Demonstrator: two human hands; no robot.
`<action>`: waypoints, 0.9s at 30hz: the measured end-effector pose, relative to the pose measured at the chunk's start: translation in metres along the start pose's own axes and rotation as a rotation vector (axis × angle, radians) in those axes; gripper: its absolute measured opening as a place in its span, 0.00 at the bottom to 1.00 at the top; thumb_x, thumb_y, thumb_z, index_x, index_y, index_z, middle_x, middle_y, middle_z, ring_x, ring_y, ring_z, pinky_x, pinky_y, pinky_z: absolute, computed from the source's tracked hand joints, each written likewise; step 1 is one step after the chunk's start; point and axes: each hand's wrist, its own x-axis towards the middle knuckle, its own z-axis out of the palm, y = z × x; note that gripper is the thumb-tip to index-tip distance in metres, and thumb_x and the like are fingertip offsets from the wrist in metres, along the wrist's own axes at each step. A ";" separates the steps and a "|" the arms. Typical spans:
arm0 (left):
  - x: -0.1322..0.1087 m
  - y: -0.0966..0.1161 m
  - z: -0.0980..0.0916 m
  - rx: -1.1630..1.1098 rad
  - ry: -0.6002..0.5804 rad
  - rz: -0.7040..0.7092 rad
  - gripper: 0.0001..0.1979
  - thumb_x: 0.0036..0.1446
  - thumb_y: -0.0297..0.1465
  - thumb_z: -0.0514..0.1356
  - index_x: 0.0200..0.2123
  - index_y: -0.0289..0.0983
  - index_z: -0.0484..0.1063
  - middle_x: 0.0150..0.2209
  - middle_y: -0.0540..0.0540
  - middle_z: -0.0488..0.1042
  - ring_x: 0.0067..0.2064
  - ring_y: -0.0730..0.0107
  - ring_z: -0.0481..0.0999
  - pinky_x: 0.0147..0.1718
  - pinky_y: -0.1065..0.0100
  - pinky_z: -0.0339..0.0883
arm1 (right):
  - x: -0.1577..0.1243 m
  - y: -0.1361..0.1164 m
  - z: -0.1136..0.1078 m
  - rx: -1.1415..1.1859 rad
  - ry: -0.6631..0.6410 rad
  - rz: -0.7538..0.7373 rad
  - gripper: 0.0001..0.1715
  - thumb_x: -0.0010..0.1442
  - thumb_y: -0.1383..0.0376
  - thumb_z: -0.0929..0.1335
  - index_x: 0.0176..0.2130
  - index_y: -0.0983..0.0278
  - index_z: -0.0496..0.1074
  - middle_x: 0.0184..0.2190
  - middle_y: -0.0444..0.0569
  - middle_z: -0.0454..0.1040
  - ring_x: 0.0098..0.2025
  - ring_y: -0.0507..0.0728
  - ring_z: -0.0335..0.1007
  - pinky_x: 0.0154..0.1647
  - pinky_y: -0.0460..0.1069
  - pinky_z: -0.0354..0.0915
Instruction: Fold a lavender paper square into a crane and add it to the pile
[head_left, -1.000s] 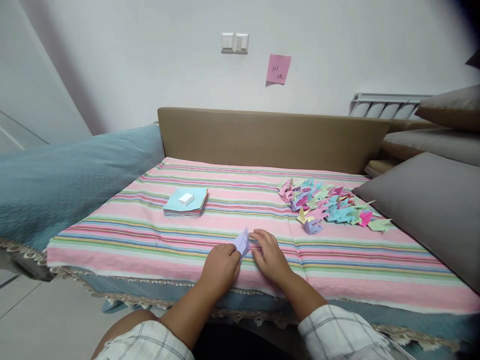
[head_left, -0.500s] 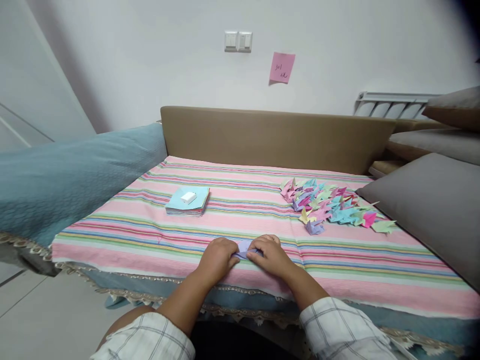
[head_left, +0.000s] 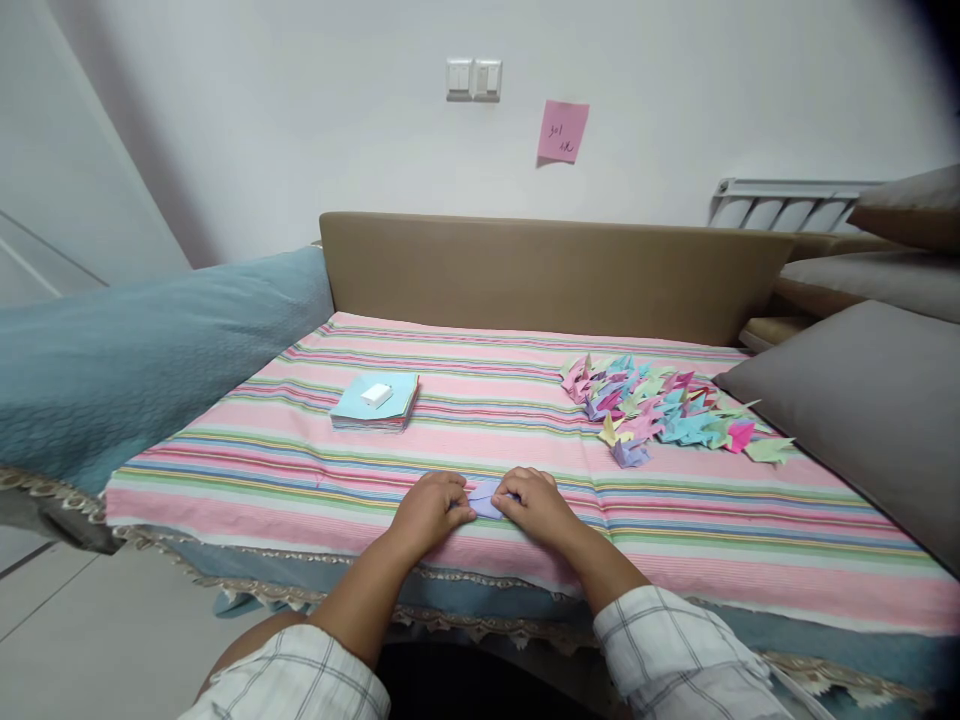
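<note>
Pink-striped cloth (head_left: 315, 470) covers the low bed-like surface from edge to edge, with a tan padded headboard (head_left: 555, 270) along its far edge and a pale wall behind. Down at the near edge, around the middle, both hands are pressed together on a small lavender folded paper piece (head_left: 487, 498) lying flat on the cloth. Left hand (head_left: 431, 512) has its fingers curled down onto the paper's left end, pinching it against the cloth. Right hand (head_left: 536, 505) mirrors it, fingertips clamped on the paper's right end; only a sliver of lavender shows between the two.

Well apart, toward the far left, sits a stack of pastel square paper sheets (head_left: 375, 405) with a small white block (head_left: 376, 395) resting on top. Over by the right edge, a heap of multicoloured folded paper cranes (head_left: 660, 410) spreads out just beside a grey cushion (head_left: 862, 410). Up on the wall, a pink sticky note (head_left: 562, 131) hangs near a white double light switch (head_left: 473, 79). A teal quilted blanket (head_left: 135, 350) bunches along the left edge.
</note>
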 end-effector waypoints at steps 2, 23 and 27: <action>0.000 0.001 0.000 0.023 -0.003 0.003 0.04 0.51 0.33 0.63 0.27 0.40 0.76 0.45 0.47 0.75 0.50 0.63 0.70 0.49 0.64 0.61 | 0.000 0.000 0.000 -0.001 0.005 0.003 0.07 0.58 0.60 0.67 0.32 0.59 0.74 0.37 0.44 0.73 0.43 0.56 0.64 0.46 0.53 0.52; 0.000 0.012 0.014 0.177 0.130 -0.020 0.05 0.48 0.30 0.62 0.22 0.37 0.73 0.48 0.44 0.73 0.49 0.57 0.69 0.48 0.58 0.61 | 0.002 0.000 0.005 -0.061 0.030 0.017 0.05 0.56 0.60 0.68 0.31 0.59 0.74 0.35 0.44 0.73 0.42 0.56 0.64 0.44 0.52 0.51; -0.001 0.014 0.015 0.170 0.145 -0.010 0.05 0.48 0.29 0.62 0.22 0.38 0.70 0.45 0.45 0.74 0.48 0.59 0.69 0.47 0.60 0.60 | 0.001 0.000 0.005 -0.054 0.038 0.027 0.05 0.56 0.61 0.69 0.31 0.59 0.74 0.35 0.44 0.74 0.42 0.56 0.65 0.45 0.52 0.51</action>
